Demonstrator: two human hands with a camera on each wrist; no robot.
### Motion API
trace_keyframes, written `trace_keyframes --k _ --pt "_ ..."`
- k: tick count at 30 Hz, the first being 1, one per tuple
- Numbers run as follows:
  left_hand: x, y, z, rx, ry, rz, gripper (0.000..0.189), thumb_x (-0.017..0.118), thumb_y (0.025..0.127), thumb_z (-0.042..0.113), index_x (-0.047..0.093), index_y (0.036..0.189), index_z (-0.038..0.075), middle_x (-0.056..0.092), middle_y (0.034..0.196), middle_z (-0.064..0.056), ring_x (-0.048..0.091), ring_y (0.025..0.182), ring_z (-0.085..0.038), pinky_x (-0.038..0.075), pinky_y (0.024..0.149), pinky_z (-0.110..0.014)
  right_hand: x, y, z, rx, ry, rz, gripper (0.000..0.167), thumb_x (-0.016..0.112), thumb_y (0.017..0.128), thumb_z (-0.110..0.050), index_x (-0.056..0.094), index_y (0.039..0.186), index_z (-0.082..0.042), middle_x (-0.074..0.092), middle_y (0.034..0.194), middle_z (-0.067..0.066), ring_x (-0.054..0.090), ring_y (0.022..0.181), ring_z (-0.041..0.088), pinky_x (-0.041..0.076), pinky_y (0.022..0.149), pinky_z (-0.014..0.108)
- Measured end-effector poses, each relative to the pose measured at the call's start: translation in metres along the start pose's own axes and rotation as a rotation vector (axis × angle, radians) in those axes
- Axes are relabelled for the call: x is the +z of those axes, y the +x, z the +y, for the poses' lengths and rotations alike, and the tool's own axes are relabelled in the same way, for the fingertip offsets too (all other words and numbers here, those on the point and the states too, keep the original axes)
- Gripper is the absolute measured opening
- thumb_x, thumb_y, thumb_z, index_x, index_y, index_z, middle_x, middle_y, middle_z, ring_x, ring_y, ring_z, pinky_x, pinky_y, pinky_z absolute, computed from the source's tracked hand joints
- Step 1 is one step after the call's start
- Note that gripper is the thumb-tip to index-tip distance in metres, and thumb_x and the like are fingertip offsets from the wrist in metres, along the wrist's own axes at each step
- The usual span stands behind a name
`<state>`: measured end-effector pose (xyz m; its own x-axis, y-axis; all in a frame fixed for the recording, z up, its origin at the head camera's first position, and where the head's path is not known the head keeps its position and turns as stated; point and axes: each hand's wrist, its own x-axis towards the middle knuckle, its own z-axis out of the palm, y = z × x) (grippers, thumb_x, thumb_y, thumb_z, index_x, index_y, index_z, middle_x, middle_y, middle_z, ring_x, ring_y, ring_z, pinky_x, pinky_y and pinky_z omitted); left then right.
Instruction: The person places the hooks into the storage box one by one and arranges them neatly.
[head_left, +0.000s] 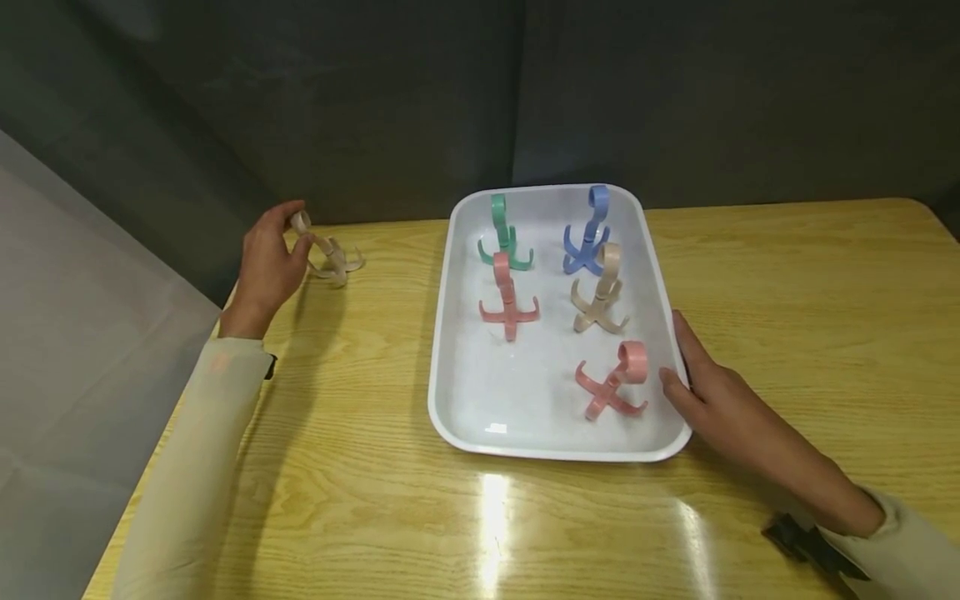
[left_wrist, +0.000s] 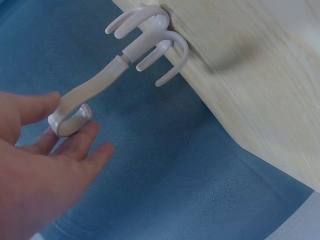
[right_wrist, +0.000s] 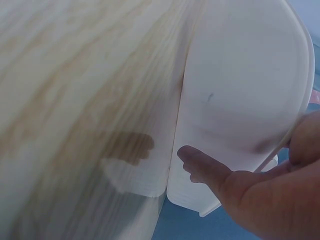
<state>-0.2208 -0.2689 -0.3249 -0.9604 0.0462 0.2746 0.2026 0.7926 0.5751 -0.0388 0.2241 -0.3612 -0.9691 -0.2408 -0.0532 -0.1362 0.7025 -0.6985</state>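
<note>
At the table's far left, my left hand (head_left: pixel 270 262) pinches the curved top of a beige multi-prong hanging hook (head_left: pixel 335 265). In the left wrist view, thumb and fingers meet at the loop of the hook (left_wrist: pixel 95 82), and its prongs point away, close to the table edge. My right hand (head_left: pixel 731 408) grips the right side wall of a white plastic tray (head_left: pixel 480 408), thumb over the rim and fingers outside. Inside the tray stand a green hook (head_left: pixel 504 250), a blue hook (head_left: pixel 587 246), another beige hook (head_left: pixel 597 308) and two pink hooks (head_left: pixel 510 315).
The tray sits mid-table on a light wooden tabletop (head_left: pixel 360 400). A dark curtain (head_left: pixel 390 108) hangs along the back edge, and pale fabric (head_left: pixel 67 358) lies beyond the left edge. In the right wrist view, the tray's outer wall (right_wrist: pixel 235 90) stands beside the wood surface.
</note>
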Motion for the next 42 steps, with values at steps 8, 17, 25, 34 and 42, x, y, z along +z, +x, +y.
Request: trace_keyframes --k 8,17,25,34,42 --pt "0.005 0.001 -0.001 0.006 0.003 0.006 0.046 0.057 0.106 0.001 0.047 0.150 -0.006 0.049 0.146 -0.029 0.050 0.134 -0.046 0.040 0.111 -0.057 -0.001 -0.001 0.004 0.031 -0.006 -0.016 0.078 0.047 0.110 -0.010 -0.007 0.166 -0.003 0.031 0.153 0.044 0.051 0.126 0.060 0.048 0.093 0.070" --pt "0.007 0.003 -0.002 0.032 0.011 0.015 0.043 0.057 0.106 0.001 0.049 0.148 -0.007 0.052 0.143 -0.030 0.052 0.130 -0.047 0.041 0.110 -0.058 0.001 -0.001 0.006 0.011 0.003 -0.007 0.076 0.047 0.110 -0.008 -0.005 0.166 -0.003 0.033 0.152 0.044 0.053 0.125 0.058 0.049 0.093 0.069" --pt "-0.002 0.002 0.000 0.036 0.007 0.028 0.041 0.059 0.106 0.001 0.052 0.145 -0.008 0.053 0.140 -0.031 0.053 0.128 -0.048 0.037 0.112 -0.059 0.000 0.002 0.006 0.000 0.003 -0.004 0.077 0.048 0.109 -0.008 -0.005 0.166 -0.003 0.033 0.152 0.044 0.052 0.125 0.059 0.049 0.093 0.069" --pt "-0.016 -0.003 0.016 0.035 -0.048 0.037 0.043 0.057 0.108 0.006 0.048 0.149 -0.006 0.047 0.140 -0.030 0.056 0.127 -0.045 0.043 0.109 -0.055 0.000 0.001 0.005 -0.004 0.002 -0.001 0.077 0.047 0.109 -0.007 -0.004 0.166 -0.004 0.035 0.150 0.045 0.055 0.122 0.059 0.050 0.091 0.069" --pt "-0.028 -0.015 0.044 0.147 -0.082 0.079 0.043 0.061 0.106 0.008 0.053 0.147 -0.003 0.054 0.134 -0.025 0.060 0.123 -0.040 0.048 0.106 -0.051 -0.001 0.000 0.003 -0.008 0.002 0.001 0.077 0.047 0.109 -0.007 -0.004 0.166 -0.004 0.035 0.150 0.045 0.055 0.121 0.059 0.050 0.090 0.069"
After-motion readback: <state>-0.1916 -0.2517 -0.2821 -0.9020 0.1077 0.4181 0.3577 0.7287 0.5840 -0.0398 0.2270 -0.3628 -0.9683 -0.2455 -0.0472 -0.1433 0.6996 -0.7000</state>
